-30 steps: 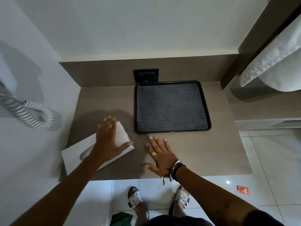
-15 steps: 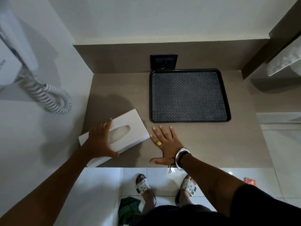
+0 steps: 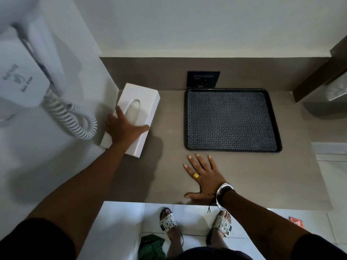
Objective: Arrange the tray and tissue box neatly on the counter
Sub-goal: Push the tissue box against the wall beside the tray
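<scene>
Our left hand (image 3: 122, 130), fingers spread flat, presses tissue box (image 3: 144, 102), slightly askew beside left wall (image 3: 90, 44). Our right hand (image 3: 204, 177) flat, relaxed on counter (image 3: 262, 175), near tray (image 3: 232, 119). We judge: box being placed; next, square it.

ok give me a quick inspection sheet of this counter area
surface: grey-brown matte counter, no spills seen
job's things: black rectangular patterned tray sits square against the back wall; white rectangular tissue box lies along the left wall, slightly angled, slot up
clutter: red packet and green cloth on the floor
hands: left hand lies on the tissue box, fingers spread; right hand flat on the counter before the tray, not touching it
cables: white coiled cord hangs from the white wall hair dryer, beside the box
surroundings: black wall socket behind the tray; white towel at right, blurred
</scene>
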The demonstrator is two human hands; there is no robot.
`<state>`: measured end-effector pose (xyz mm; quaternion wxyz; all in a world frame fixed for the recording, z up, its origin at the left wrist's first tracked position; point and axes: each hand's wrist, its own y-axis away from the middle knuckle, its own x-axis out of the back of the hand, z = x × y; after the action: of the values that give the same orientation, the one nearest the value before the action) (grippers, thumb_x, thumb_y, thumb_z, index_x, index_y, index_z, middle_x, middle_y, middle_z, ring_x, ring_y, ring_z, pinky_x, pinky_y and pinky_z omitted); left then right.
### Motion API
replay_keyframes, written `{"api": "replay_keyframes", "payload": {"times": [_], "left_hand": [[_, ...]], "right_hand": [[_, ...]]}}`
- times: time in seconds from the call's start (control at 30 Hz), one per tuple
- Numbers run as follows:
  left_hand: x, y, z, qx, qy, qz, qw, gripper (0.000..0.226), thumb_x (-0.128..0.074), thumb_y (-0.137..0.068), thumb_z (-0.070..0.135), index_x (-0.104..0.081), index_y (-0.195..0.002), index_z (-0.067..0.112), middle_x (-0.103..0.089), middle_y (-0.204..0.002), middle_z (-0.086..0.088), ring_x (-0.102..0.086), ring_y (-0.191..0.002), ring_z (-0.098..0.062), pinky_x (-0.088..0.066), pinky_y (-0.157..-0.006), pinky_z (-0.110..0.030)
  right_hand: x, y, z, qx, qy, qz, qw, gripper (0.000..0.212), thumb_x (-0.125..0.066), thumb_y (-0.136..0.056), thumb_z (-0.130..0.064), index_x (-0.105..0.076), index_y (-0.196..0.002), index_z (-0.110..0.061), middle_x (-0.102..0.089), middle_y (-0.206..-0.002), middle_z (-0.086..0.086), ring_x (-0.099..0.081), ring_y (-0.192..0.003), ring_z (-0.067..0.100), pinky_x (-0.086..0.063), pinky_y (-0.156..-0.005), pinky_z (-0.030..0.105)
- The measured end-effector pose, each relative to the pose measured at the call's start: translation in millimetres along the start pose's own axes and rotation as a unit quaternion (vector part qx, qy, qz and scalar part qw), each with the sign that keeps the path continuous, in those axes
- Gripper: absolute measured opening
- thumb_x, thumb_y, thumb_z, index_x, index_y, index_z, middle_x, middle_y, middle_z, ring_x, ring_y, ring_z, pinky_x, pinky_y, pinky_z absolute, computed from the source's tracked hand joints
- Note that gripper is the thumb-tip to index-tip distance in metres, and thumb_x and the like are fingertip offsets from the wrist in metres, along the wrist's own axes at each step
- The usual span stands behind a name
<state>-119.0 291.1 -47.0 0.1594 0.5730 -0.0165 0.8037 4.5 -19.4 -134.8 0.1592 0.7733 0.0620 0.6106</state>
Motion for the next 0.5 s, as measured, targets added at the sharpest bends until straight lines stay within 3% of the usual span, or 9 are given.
{"api": "replay_keyframes", "payload": {"times": [0.13, 0.27, 0.33, 0.43, 0.5], "left_hand": [[-9.8, -27.0, 6.9, 0.067, -0.001, 0.010, 0.998, 0.133, -0.083, -0.048, 0.062, -0.012, -0.152, 0.018, -0.026, -0.149, -0.028, -0.026, -0.138, -0.045, -0.018, -0.115, -0.056], [-19.4, -37.9, 0.2, 0.084, -0.009, 0.022, 0.996, 0.132, -0.081, -0.047, 0.066, -0.017, -0.151, 0.016, -0.029, -0.147, -0.029, -0.028, -0.136, -0.046, -0.020, -0.114, -0.056], [-21.7, -38.9, -2.5, 0.086, -0.003, 0.022, 0.996, 0.130, -0.080, -0.049, 0.067, -0.018, -0.151, 0.015, -0.028, -0.148, -0.028, -0.027, -0.137, -0.046, -0.019, -0.115, -0.056], [-24.5, -32.4, -4.6, 0.048, -0.021, 0.034, 0.998, 0.122, -0.071, -0.059, 0.073, -0.019, -0.151, 0.012, -0.026, -0.151, -0.029, -0.025, -0.140, -0.046, -0.018, -0.116, -0.058], [-29.0, -23.3, -10.2, -0.028, -0.039, 0.057, 0.997, 0.114, -0.057, -0.069, 0.078, -0.019, -0.152, 0.010, -0.020, -0.156, -0.027, -0.018, -0.145, -0.046, -0.014, -0.118, -0.059]], "right_hand": [[-0.5, 0.2, -0.7, -0.002, 0.008, 0.014, 1.000, 0.104, -0.030, -0.074, -0.092, -0.021, -0.155, -0.027, -0.015, -0.164, 0.007, -0.015, -0.149, 0.036, -0.007, -0.115, 0.065], [4.7, -1.9, 1.2, 0.003, 0.064, -0.003, 0.998, 0.104, -0.040, -0.069, -0.088, -0.035, -0.151, -0.023, -0.031, -0.159, 0.012, -0.034, -0.142, 0.040, -0.026, -0.108, 0.068], [4.9, -1.9, 1.6, 0.004, 0.063, -0.005, 0.998, 0.106, -0.040, -0.068, -0.088, -0.033, -0.151, -0.023, -0.029, -0.159, 0.013, -0.032, -0.142, 0.041, -0.024, -0.108, 0.068], [3.4, -1.2, 2.1, 0.002, 0.053, -0.010, 0.999, 0.106, -0.039, -0.070, -0.088, -0.029, -0.153, -0.022, -0.025, -0.161, 0.013, -0.028, -0.144, 0.042, -0.021, -0.109, 0.069], [3.8, -1.2, 2.1, 0.000, 0.044, -0.016, 0.999, 0.104, -0.038, -0.071, -0.087, -0.028, -0.153, -0.022, -0.026, -0.160, 0.013, -0.028, -0.143, 0.042, -0.022, -0.109, 0.069]]}}
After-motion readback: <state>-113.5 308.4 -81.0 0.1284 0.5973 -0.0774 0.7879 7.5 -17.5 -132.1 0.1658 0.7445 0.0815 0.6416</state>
